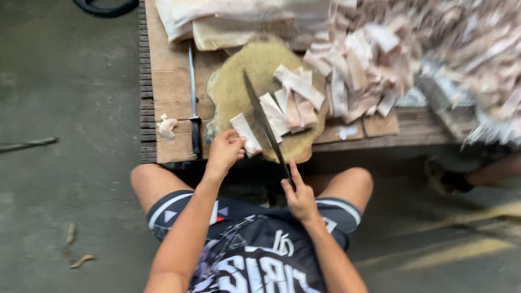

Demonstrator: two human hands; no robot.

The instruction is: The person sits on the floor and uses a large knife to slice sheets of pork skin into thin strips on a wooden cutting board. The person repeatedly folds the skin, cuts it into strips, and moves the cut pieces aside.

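My left hand (225,152) pinches meat strip (245,134); right hand (300,198) grips knife (264,122). Fingers beside blade: slip risks cut.

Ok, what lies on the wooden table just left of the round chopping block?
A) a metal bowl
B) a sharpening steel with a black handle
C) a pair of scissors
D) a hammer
B: a thin sharpening steel with a black handle lies lengthwise on the wooden table, beside the chopping block.

Meat pile (434,49) blurred — knife (265,125) handle hidden in right hand (299,198).
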